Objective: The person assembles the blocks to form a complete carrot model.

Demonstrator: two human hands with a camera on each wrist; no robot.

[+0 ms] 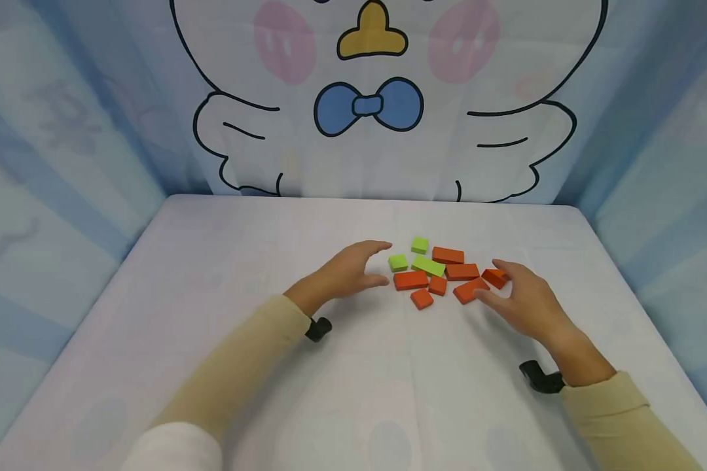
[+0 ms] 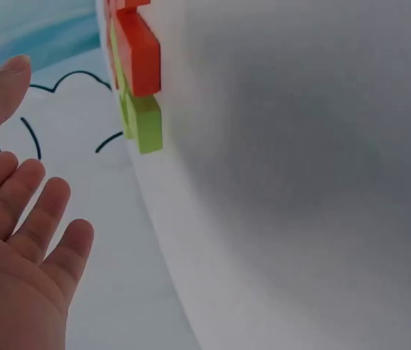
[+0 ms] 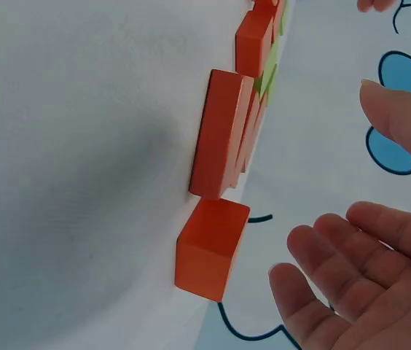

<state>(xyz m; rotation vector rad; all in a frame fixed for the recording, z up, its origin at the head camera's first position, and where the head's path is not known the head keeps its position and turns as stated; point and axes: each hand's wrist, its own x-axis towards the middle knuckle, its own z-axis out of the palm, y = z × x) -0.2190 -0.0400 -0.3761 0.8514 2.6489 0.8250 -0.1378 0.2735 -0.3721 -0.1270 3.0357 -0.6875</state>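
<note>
A loose cluster of orange-red and lime-green blocks lies on the table between my two hands. My left hand (image 1: pixel 349 269) hovers at the cluster's left side, fingers extended and apart from the blocks. Nearest to it are a small green block (image 1: pixel 397 263) and a longer orange-red block (image 1: pixel 410 280). On the right side, my right hand (image 1: pixel 527 299) holds nothing, its thumb and fingers spread. Close by it are an orange-red block (image 1: pixel 471 290) and an orange block (image 3: pixel 211 248), partly covered by the fingers in the head view. A longer green block (image 1: pixel 428 265) lies mid-cluster.
The white-covered table (image 1: pixel 224 288) stands against a printed cloth backdrop (image 1: pixel 365 157), with blue patterned cloth walls on both sides. Black wrist mounts (image 1: pixel 318 329) sit below both hands. Another small green block (image 1: pixel 420 245) lies at the cluster's far edge.
</note>
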